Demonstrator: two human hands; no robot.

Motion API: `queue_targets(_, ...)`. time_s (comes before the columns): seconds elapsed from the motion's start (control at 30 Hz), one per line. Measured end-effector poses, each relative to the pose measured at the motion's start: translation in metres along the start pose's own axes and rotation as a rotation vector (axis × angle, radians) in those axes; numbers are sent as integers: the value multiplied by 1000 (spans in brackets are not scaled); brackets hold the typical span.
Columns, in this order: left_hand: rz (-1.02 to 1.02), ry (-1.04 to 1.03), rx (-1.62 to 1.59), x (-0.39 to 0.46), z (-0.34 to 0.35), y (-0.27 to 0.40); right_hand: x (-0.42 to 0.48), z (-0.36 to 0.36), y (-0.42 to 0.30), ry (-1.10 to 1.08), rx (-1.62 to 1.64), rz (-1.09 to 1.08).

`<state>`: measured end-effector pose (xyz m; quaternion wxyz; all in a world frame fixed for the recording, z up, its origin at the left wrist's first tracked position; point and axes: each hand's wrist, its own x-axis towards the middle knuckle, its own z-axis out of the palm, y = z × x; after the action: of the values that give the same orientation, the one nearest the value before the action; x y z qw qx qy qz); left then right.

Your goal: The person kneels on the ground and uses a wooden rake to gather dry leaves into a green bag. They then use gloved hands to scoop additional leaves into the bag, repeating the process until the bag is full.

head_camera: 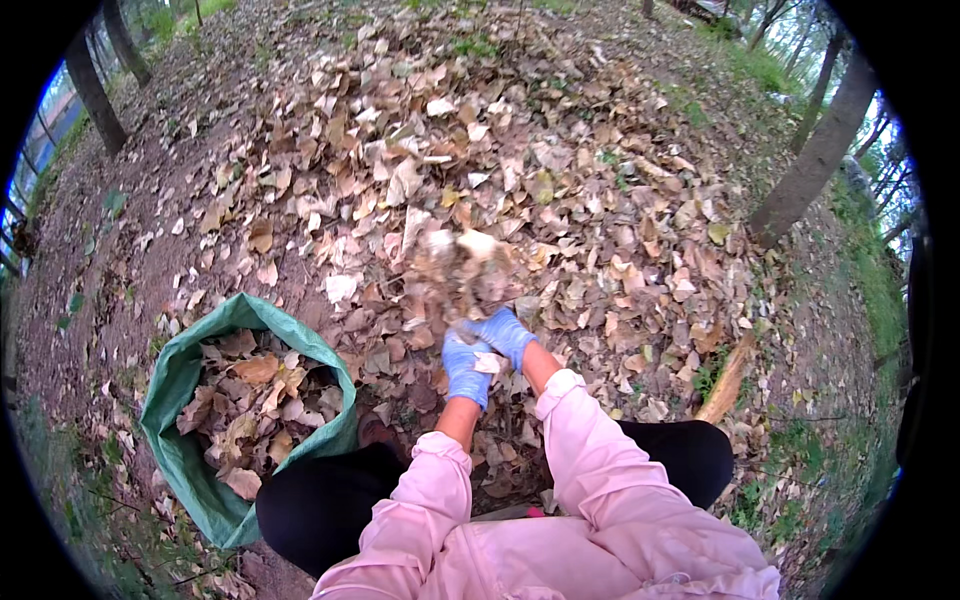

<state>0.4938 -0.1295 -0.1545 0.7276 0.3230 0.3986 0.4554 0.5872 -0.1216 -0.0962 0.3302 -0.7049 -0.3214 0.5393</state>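
Observation:
My left hand (466,367) and my right hand (506,336), both in blue gloves, are close together in front of me. Between and just beyond them is a blurred clump of dry leaves (461,277), which both hands grip at its near side. One pale leaf (487,363) lies on the back of my left hand. To the left of my hands, beside my left knee, a green woven plastic sack (161,390) stands with its mouth wide and rim folded, holding dry brown leaves (259,405). My fingertips are partly hidden by the leaves.
Fallen leaves (555,187) cover the ground ahead. A piece of light wood (727,382) lies beyond my right knee (686,457). A tree trunk (814,165) rises at the right, and more trunks (94,97) stand at the upper left. Low green plants grow at both sides.

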Motion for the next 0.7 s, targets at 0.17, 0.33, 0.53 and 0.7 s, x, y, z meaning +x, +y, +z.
queue_targets(0.17, 171, -157, 328, -41, 36, 2, -6, -33, 54, 221, 397, -227)
queue_targets(0.33, 256, -242, 730, -94, 47, 52, -31, -38, 63, 391, 503, -342)
queue_targets(0.53, 260, -393, 708, -106, 57, 100, -45, -61, 46, 615, 302, -395)
queue_targets(0.7, 237, -382, 407, -136, 40, 200, -32, -96, 39, 675, 378, -184)
